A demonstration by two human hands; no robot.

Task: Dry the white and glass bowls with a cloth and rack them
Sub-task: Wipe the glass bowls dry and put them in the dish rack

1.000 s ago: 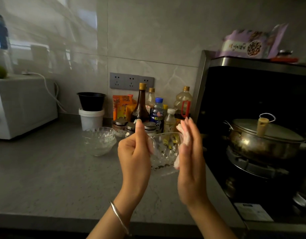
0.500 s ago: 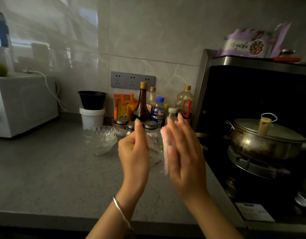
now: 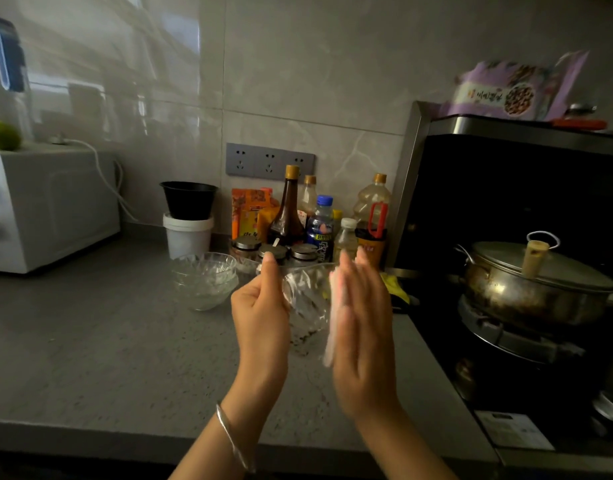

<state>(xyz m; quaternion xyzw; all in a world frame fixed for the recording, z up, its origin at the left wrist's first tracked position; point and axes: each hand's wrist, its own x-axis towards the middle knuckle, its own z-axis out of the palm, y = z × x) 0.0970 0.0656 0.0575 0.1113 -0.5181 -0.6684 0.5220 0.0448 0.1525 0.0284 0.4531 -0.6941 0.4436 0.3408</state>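
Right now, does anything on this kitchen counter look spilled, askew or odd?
Dark specks show at the lower edge of the clear cut-glass bowl the left hand holds; whether inside it or on the grey counter is unclear.

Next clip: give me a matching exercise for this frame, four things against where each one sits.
Things:
1 single glass bowl
2 nested glass bowls
3 lidded pot
4 black bowl

Places:
a on the white tub
b on the stove
c between the left hand and right hand
d on the counter

Pairs: 1-c, 2-d, 3-b, 4-a
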